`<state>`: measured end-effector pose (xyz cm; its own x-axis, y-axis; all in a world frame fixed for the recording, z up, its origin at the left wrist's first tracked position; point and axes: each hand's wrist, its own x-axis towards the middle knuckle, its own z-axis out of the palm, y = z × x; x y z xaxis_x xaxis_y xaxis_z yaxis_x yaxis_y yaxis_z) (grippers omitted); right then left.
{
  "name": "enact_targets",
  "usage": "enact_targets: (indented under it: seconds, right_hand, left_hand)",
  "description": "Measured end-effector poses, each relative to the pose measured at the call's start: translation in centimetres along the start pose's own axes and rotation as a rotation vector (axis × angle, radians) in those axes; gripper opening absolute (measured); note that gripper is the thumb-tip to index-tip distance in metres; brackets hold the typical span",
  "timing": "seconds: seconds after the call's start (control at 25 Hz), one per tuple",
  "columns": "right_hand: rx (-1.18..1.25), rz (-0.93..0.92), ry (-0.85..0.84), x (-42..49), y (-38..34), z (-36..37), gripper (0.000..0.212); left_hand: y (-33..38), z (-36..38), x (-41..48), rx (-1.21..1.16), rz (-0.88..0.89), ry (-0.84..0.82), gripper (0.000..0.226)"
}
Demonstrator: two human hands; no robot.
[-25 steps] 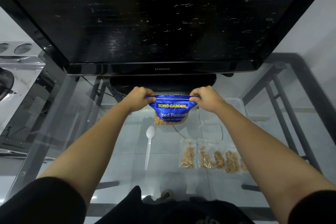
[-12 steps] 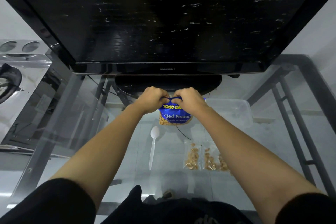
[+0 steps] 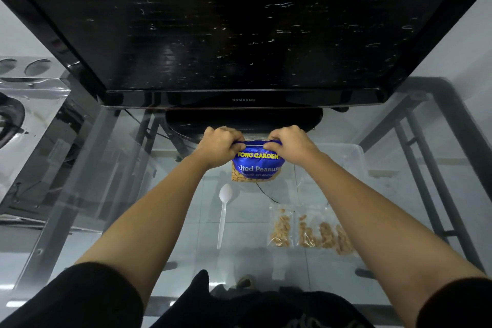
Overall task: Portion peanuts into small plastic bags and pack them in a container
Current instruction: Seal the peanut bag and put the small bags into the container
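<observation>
1. Where both forearms reach out over the table, we find the left hand (image 3: 221,145) and the right hand (image 3: 291,145) level with each other, each with its fingers curled.
2. We note that the left hand pinches the top left corner of the blue peanut packet (image 3: 257,166), and the right hand pinches its top right corner. The top edge runs between them.
3. The packet hangs upright below the hands, over the glass table (image 3: 247,221). We cannot tell whether its bottom touches the glass.
4. Nearer than the packet and slightly left, a white plastic spoon (image 3: 223,210) lies flat on the glass, bowl at the far end.
5. Right of the spoon, small clear bags (image 3: 281,226) holding peanuts lie flat side by side. The right forearm covers part of the rightmost one.
6. Just right of the right hand, a clear plastic container (image 3: 351,157) stands on the table. We cannot make out its contents.
7. At the far edge, a television (image 3: 239,21) with a dark screen stands on its base (image 3: 186,121), immediately beyond the hands.
</observation>
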<state>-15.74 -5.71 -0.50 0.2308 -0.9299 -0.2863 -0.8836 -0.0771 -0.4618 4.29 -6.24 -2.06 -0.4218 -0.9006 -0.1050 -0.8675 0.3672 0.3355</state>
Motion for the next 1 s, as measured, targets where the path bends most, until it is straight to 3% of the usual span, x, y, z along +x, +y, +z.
enact_targets:
  seconds: [0.24,0.44,0.6,0.72,0.8,0.88,0.96,1.0]
  right_hand:
    - [0.089,0.015,0.051,-1.4,3.6,-0.6,0.024]
    - [0.081,-0.037,0.014,-1.9,4.8,-1.0,0.025]
    - [0.114,0.012,0.046,-1.9,4.6,-0.8,0.026]
    - [0.09,0.008,0.049,-2.2,4.4,-0.5,0.03]
    - [0.061,-0.039,0.071,-2.9,4.6,-0.4,0.041]
    - [0.078,-0.094,0.202,-4.8,4.8,0.6,0.051]
    - [0.156,-0.103,0.428,-7.3,5.3,2.7,0.043]
    - [0.179,-0.091,0.469,-8.4,5.6,4.1,0.039]
  left_hand:
    - [-0.3,0.2,0.0,-0.041,-0.003,-0.025,0.022]
    - [-0.8,-0.8,-0.1,-0.221,-0.022,-0.119,0.029]
    - [-1.2,-0.7,-0.3,-0.307,-0.096,-0.102,0.03]
    - [-1.1,-1.2,-0.8,-0.292,-0.083,-0.117,0.04]
    - [-1.0,-1.4,-1.9,-0.208,-0.017,-0.001,0.051]
    - [-0.4,-0.8,-3.9,-0.209,0.068,0.312,0.05]
    - [1.3,1.3,-6.2,-0.277,0.142,0.522,0.037]
    - [2.1,2.9,-7.4,-0.318,0.171,0.527,0.033]
